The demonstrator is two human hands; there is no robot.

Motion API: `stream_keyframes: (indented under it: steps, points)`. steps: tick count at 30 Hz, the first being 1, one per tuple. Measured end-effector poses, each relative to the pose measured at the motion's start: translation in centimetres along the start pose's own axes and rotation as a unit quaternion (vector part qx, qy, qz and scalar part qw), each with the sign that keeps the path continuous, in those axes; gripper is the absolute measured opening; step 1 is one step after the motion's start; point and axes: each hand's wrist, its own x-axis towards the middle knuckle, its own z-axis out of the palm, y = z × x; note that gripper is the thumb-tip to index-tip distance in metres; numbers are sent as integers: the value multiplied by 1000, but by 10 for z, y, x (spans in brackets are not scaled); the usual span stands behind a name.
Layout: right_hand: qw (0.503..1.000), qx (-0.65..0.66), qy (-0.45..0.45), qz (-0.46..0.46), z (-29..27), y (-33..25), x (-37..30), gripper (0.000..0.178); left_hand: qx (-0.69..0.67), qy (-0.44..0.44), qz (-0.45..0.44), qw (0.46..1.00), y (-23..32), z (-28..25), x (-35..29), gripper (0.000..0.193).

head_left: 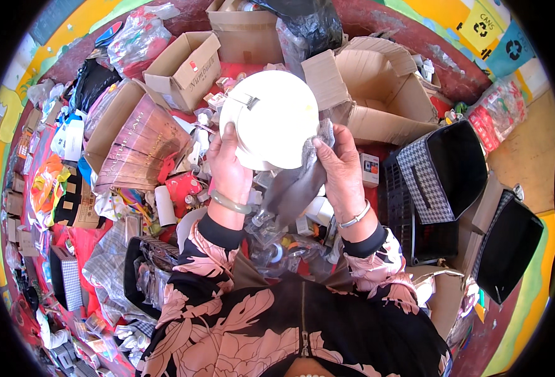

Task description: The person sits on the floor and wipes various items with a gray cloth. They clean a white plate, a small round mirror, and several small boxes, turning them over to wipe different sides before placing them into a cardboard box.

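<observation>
Held up in front of me is a round white disc (276,122), with a stepped rim on its left and a small dark metal clip near its upper left. It may be a light fitting, but its kind is not certain. My left hand (230,166) grips its lower left edge, thumb on the face. A crumpled grey cloth (296,188) is pinched in my right hand (342,166), up against the disc's lower right edge. The cloth hangs down between my wrists. Clear plastic pieces (271,242) lie in a heap below my hands.
Open cardboard boxes stand ahead: a small one (186,69), a tall one (243,34) and a wide one (381,88). Black-and-white checked bins (416,179) are at my right. A dark bin (140,276) holds clear plastic at my left. Mixed discards cover the red floor sheet (89,251).
</observation>
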Motion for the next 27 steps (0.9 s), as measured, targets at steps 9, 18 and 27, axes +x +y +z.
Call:
stream_keyframes:
  steps: [9,18,27]
  points:
    - [970,-195,96,-108,-12,24,4,9,34,-4,-1,999,-9,-6,-5,24]
    - [966,202,103,127,-22,20,16,21,-37,30,-48,998,-2,-2,5,27]
    - [953,-235,92,-167,-2,18,-5,20,-23,6,-47,999,-1,0,-5,27]
